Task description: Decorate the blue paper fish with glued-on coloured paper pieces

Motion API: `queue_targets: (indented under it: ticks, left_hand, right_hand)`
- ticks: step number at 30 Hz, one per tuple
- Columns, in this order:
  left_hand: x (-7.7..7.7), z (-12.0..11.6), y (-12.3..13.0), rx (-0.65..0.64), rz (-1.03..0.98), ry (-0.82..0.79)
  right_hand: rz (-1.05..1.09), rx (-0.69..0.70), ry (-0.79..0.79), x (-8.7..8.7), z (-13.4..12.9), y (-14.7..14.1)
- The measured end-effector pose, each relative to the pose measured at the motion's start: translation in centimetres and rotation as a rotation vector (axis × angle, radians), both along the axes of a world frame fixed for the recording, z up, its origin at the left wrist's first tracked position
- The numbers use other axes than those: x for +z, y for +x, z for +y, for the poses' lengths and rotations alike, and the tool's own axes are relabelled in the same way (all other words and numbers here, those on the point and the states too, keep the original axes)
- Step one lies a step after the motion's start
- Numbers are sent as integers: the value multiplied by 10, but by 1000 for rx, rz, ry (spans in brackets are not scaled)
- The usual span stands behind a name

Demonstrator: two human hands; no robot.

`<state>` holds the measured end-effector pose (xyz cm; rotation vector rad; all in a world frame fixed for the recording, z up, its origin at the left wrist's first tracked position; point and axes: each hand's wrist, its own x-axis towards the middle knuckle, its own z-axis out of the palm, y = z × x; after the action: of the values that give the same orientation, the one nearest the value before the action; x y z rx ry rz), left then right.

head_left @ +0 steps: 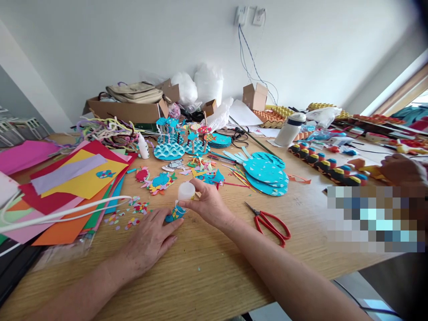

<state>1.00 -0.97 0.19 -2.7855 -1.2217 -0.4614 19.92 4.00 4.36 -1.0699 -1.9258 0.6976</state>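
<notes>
My right hand (209, 203) is wrapped around a small white glue bottle (186, 191). The bottle is tipped bottom-up, its nozzle pointing down at a blue paper fish (174, 214) with yellow and other coloured bits on it. Lying flat on the table, my left hand (150, 236) has its fingers stretched out, and the fingertips touch the fish's edge. Small round paper dots (138, 206) are scattered just left of the fish. Behind the bottle lie more paper fish, including a blue one with a colourful fringe (160, 182). Whether glue is coming out is too small to tell.
Red-handled scissors (272, 225) lie right of my arm. Blue paper discs (267, 174) sit behind them. Coloured paper sheets (83, 178) and a white cable (67, 216) cover the left side. Another glue bottle (143, 147) stands farther back. Another person's hand (403, 169) is at the right.
</notes>
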Motion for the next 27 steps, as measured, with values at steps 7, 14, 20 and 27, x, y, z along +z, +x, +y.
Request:
queue_targets:
  ticks: [7, 14, 20, 27]
  left_hand:
    - [-1, 0, 0, 10, -15, 5]
    - [1, 0, 0, 3, 9, -10]
    - [1, 0, 1, 12, 19, -21]
    - [-1, 1, 0, -5, 0, -18]
  right_hand:
    - [12, 42, 3, -1, -1, -1]
    - [10, 27, 7, -1, -1, 0]
    - [2, 51, 27, -1, -2, 0]
    - [4, 54, 12, 2, -4, 0]
